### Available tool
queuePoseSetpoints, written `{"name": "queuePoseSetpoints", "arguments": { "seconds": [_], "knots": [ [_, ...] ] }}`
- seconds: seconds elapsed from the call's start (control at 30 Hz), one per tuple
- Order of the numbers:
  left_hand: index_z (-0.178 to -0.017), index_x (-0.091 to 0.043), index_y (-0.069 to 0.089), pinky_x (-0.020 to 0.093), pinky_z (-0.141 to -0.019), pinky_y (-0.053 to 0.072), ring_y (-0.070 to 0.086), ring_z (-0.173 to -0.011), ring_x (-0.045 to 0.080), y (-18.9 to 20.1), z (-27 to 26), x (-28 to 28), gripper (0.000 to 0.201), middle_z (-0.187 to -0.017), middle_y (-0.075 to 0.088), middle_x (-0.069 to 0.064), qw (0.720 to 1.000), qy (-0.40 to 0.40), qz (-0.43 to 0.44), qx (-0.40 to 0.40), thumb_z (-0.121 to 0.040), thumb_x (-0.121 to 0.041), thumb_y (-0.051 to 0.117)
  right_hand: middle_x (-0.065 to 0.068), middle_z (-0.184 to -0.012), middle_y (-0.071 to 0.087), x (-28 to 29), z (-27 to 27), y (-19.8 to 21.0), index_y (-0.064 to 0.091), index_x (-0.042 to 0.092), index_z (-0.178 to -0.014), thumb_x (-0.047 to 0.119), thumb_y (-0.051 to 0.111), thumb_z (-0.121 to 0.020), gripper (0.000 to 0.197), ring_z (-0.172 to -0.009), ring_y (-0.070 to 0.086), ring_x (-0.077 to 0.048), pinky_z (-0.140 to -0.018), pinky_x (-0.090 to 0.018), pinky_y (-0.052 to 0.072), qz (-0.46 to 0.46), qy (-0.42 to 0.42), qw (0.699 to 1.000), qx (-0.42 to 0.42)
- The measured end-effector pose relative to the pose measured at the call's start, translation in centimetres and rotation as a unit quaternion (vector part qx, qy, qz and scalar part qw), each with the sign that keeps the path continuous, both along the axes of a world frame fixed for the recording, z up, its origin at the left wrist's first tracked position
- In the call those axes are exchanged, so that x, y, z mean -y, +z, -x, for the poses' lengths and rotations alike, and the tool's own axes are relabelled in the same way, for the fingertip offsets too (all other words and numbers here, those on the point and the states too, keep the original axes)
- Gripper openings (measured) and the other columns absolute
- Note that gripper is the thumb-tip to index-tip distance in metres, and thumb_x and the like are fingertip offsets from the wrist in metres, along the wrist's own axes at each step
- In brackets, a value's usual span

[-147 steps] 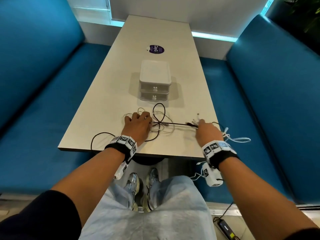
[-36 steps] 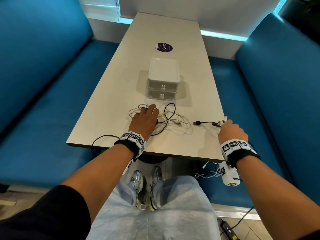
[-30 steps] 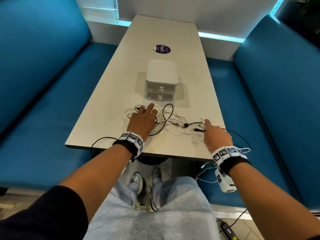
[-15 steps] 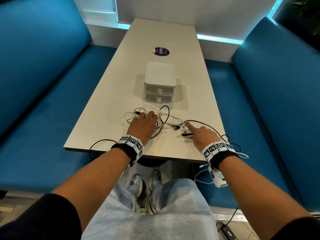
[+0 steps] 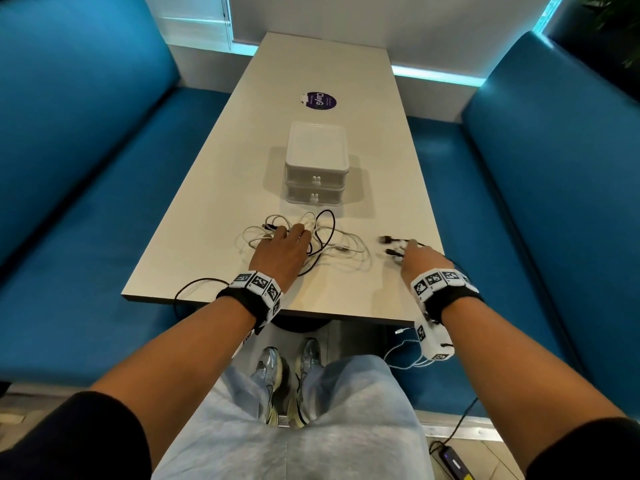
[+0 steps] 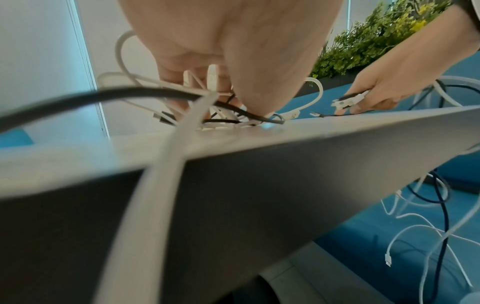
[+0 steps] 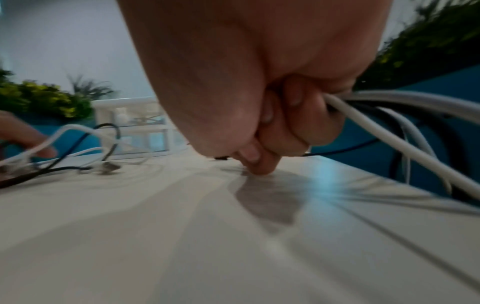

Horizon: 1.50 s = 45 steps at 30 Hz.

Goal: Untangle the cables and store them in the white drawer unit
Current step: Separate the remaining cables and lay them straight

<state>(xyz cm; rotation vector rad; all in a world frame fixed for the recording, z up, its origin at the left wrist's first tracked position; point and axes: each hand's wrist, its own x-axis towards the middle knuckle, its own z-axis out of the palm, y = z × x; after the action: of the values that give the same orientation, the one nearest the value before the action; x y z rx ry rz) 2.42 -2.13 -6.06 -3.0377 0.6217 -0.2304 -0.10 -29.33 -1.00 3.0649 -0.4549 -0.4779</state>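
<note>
A tangle of white and black cables [image 5: 332,242] lies on the table [image 5: 221,209] in front of the white two-drawer unit [image 5: 316,168], whose drawers are both closed. My left hand [image 5: 292,237] lies flat on the tangle's left part, fingers pressing the cables [image 6: 233,115] down. To the right, my right hand [image 5: 412,249] curls round several cables and holds their plug ends [image 5: 393,245], clear of the tangle. In the right wrist view, white and dark cables [image 7: 389,131] run out of the right hand's [image 7: 259,144] closed fingers.
Held cables [image 5: 405,344] hang off the table's right edge towards the blue bench [image 5: 502,237]. A black cable loop [image 5: 194,285] hangs over the front edge. A purple sticker [image 5: 318,100] lies behind the drawer unit. A power brick [image 5: 453,462] sits on the floor.
My right hand has moved right, away from the tangle, drawing the black plug ends clear of it. The left hand has stayed pressed on the tangle.
</note>
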Motion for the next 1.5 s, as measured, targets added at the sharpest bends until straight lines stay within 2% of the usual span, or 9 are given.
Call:
{"name": "queuePoseSetpoints", "arguments": {
  "seconds": [0.23,0.4,0.53,0.73,0.83,1.0,1.2,1.3,1.5],
  "knots": [
    [-0.116,-0.014,0.059,0.034,-0.052,0.045,0.060,-0.095,0.028,0.3,-0.2,0.4,0.039,-0.118,0.060,0.003,1.000,0.005,-0.005,0.000,-0.080,-0.020,0.074,-0.019,-0.109,0.063,5.8,3.1,0.5,0.060,0.006,-0.111,0.015,0.040,-0.094,0.027,-0.095,0.062,-0.038,-0.078,-0.040,0.050,-0.006,-0.146,0.986,0.078],
    [-0.119,-0.012,0.054,0.036,-0.056,0.042,0.056,-0.103,0.030,1.8,-0.3,1.0,0.031,-0.123,0.054,0.007,0.999,0.018,0.007,-0.035,-0.091,-0.021,0.061,-0.021,-0.110,0.063,0.4,1.7,1.3,0.059,0.005,-0.116,0.016,0.041,-0.097,0.028,-0.093,0.060,-0.039,-0.073,-0.035,0.045,-0.150,-0.105,0.976,0.115],
    [-0.138,-0.012,0.039,0.041,-0.069,0.047,0.050,-0.113,0.031,2.5,-0.4,0.8,0.049,-0.141,0.039,0.007,0.994,0.049,0.043,-0.091,-0.092,-0.009,0.054,-0.019,-0.118,0.065,-4.6,1.9,0.8,0.066,0.007,-0.115,0.022,0.046,-0.098,0.031,-0.106,0.061,-0.037,-0.087,-0.036,0.050,-0.285,-0.038,0.953,0.095],
    [-0.155,-0.019,0.014,0.043,-0.094,0.045,0.043,-0.132,0.030,4.3,-0.1,-0.1,0.071,-0.165,0.003,-0.005,0.977,0.051,0.109,-0.173,-0.093,-0.012,0.048,-0.014,-0.112,0.066,-7.0,3.3,-1.0,0.064,0.015,-0.108,0.028,0.040,-0.095,0.030,-0.101,0.061,-0.035,-0.089,-0.043,0.050,-0.267,0.002,0.961,0.070],
    [-0.156,-0.021,0.013,0.040,-0.093,0.043,0.047,-0.130,0.027,6.1,0.1,-0.5,0.069,-0.165,-0.006,-0.011,0.975,0.063,0.100,-0.188,-0.096,-0.014,0.046,-0.010,-0.108,0.066,-7.2,3.7,-1.0,0.061,0.021,-0.107,0.033,0.038,-0.095,0.028,-0.097,0.061,-0.034,-0.085,-0.043,0.051,-0.213,0.027,0.975,0.062],
    [-0.150,-0.028,0.033,0.039,-0.102,0.042,0.046,-0.132,0.026,8.4,-0.3,-1.3,0.058,-0.163,0.015,-0.012,0.982,0.024,0.089,-0.164,-0.095,-0.010,0.042,-0.012,-0.106,0.065,-7.2,4.1,-0.3,0.057,0.023,-0.109,0.035,0.038,-0.096,0.026,-0.095,0.061,-0.035,-0.085,-0.044,0.052,-0.207,0.056,0.975,0.059],
    [-0.114,-0.023,0.070,0.032,-0.100,0.049,0.064,-0.111,0.019,9.5,-0.2,-3.3,0.040,-0.117,0.070,0.000,0.932,-0.015,0.337,-0.129,-0.092,0.000,0.044,-0.008,-0.111,0.067,-8.3,4.8,-0.2,0.062,0.028,-0.103,0.030,0.040,-0.095,0.023,-0.101,0.061,-0.032,-0.089,-0.043,0.050,-0.251,0.094,0.962,0.054],
    [-0.099,-0.026,0.067,0.034,-0.084,0.052,0.062,-0.089,0.015,9.7,0.6,-5.0,0.022,-0.097,0.065,-0.008,0.944,0.001,0.306,-0.121,-0.086,-0.013,0.056,-0.009,-0.110,0.067,-9.0,5.0,-0.3,0.063,0.025,-0.100,0.027,0.040,-0.097,0.024,-0.101,0.060,-0.031,-0.089,-0.040,0.048,-0.264,0.102,0.958,0.041],
    [-0.127,-0.044,0.054,0.028,-0.080,0.045,0.053,-0.086,0.013,7.8,2.7,-8.0,0.053,-0.102,0.048,-0.010,0.962,-0.029,0.137,-0.233,-0.079,-0.025,0.062,-0.010,-0.103,0.066,-9.3,5.0,-0.9,0.064,0.018,-0.096,0.020,0.040,-0.098,0.024,-0.094,0.060,-0.031,-0.082,-0.035,0.046,-0.267,0.108,0.957,0.017]
  ]
}}
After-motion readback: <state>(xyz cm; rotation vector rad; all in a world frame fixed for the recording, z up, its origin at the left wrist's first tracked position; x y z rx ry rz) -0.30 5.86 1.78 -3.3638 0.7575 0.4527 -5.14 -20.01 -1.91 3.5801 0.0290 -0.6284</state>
